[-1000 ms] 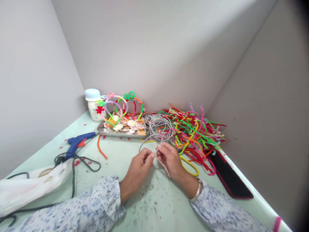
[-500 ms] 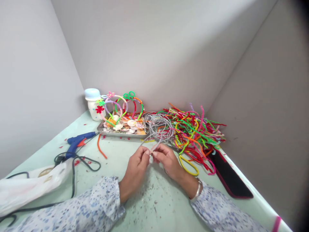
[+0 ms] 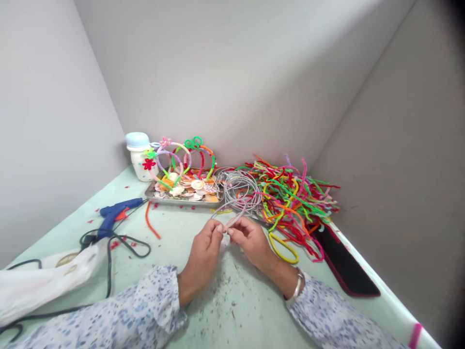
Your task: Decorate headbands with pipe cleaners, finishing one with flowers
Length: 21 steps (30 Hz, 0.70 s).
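Both hands meet over the middle of the table, fingertips almost touching. My left hand (image 3: 204,252) pinches a grey cord between thumb and forefinger. From the right, my right hand (image 3: 254,242) pinches the same grey cord (image 3: 238,214) a short way along it. The cord runs up from my fingers to a loose grey coil (image 3: 241,189) just beyond. Its end between the fingertips is mostly hidden. Right of my right hand lies a yellow pipe-cleaner loop (image 3: 285,249).
A metal tray (image 3: 181,201) holds shells, with pipe-cleaner hoops (image 3: 169,165) above it. A white jar (image 3: 140,162) stands behind. On the left are a blue glue gun (image 3: 116,213) and a white bag (image 3: 51,286). Pipe cleaners (image 3: 290,194) heap at right, above a black flat object (image 3: 348,266).
My fingertips have shifted slightly on the cord, the thumbs now a little further apart. The whole view has moved very slightly; the things on the table stay where they were.
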Available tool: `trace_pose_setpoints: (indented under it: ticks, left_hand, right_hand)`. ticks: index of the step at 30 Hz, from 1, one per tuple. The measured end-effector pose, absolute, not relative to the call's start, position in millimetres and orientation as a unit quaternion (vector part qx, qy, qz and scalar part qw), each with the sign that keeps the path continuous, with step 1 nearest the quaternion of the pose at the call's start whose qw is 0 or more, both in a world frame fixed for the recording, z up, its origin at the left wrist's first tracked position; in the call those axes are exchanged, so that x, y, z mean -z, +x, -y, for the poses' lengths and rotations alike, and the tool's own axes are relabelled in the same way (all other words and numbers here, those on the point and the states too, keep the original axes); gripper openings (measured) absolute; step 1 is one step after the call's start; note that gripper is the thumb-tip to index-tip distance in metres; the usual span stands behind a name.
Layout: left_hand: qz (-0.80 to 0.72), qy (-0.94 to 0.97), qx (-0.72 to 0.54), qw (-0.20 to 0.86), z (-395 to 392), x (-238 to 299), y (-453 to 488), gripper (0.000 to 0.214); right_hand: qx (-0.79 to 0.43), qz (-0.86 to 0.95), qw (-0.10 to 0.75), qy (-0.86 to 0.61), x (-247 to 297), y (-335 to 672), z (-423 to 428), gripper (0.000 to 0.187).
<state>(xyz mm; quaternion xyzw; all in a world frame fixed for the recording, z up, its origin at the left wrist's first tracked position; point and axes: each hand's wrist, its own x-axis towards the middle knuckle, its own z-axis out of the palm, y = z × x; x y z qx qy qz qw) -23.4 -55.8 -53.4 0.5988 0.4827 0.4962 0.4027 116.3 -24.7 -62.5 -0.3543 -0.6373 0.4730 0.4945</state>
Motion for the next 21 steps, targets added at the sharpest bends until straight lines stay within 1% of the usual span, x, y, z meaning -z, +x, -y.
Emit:
trace_pose_setpoints:
  ticks: [5, 14, 21]
  left_hand:
    - [-0.489, 0.601, -0.494, 0.396, 56.0, 50.0, -23.1, 0.024]
    - [-0.495, 0.605, -0.486, 0.391, 58.0, 46.0, -22.8, 0.025]
    - [-0.485, 0.612, -0.49, 0.387, 57.4, 45.4, -23.3, 0.024]
  right_hand:
    - [-0.458, 0.648, 0.5, -0.346, 63.3, 115.7, 26.0, 0.007]
    - [-0.345, 0.699, 0.507, -0.368, 61.7, 117.3, 29.0, 0.009]
    - [-0.303, 0.713, 0.521, -0.358, 58.9, 117.5, 29.8, 0.01]
